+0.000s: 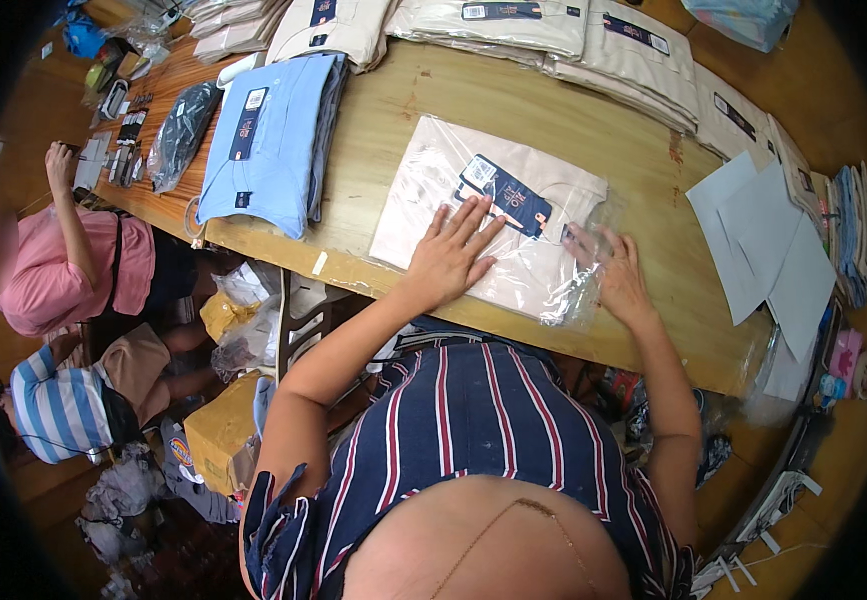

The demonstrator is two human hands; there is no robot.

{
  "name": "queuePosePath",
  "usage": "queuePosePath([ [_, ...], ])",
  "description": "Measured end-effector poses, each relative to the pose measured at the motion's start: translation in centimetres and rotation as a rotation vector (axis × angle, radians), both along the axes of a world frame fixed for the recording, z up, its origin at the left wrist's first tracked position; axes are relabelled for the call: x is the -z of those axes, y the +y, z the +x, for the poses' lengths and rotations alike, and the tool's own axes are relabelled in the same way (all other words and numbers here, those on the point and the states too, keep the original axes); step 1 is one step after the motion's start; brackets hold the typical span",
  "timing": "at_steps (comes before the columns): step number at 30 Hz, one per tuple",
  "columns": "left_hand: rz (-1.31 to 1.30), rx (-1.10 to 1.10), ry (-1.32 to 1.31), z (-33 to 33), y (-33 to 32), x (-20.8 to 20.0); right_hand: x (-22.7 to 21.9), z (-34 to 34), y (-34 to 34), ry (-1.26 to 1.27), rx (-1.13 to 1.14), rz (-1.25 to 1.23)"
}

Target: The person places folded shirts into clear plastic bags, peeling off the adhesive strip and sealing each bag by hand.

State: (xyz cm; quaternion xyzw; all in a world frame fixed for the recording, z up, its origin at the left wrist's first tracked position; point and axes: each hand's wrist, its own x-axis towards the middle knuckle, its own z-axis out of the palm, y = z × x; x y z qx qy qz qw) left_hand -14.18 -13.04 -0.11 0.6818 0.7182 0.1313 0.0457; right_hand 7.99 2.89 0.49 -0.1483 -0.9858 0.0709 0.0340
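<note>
A folded pale pink garment point(424, 170) in a clear plastic bag point(582, 300) lies on the table in front of me. A dark blue hang tag point(520, 205) with a white label is on top of it. My left hand point(446, 255) rests flat on the garment with its fingers spread, the fingertips at the tag's lower edge. At the bag's right end, my right hand point(622, 278) has the loose, crinkled plastic between thumb and fingers. Some of its fingers show blurred through the film.
Bagged light blue garments point(289, 130) are stacked to the left, beside a dark bagged item point(182, 135). Beige bagged stacks point(624, 60) line the table's point(374, 130) far side. White sheets point(754, 235) overlap at the right. A person in pink point(64, 265) and another in stripes point(59, 405) are at left.
</note>
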Motion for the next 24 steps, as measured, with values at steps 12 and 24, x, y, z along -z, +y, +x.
queuePosePath([
  [12, 0.248, 0.056, -0.229, 0.9, 10.1, -1.1, -0.5, -0.8, 0.9, -0.159, -0.042, 0.033],
  [24, -0.468, 0.567, -0.327, 2.1, 24.7, 2.3, 0.8, 4.4, -0.2, 0.31, 0.211, -0.229],
])
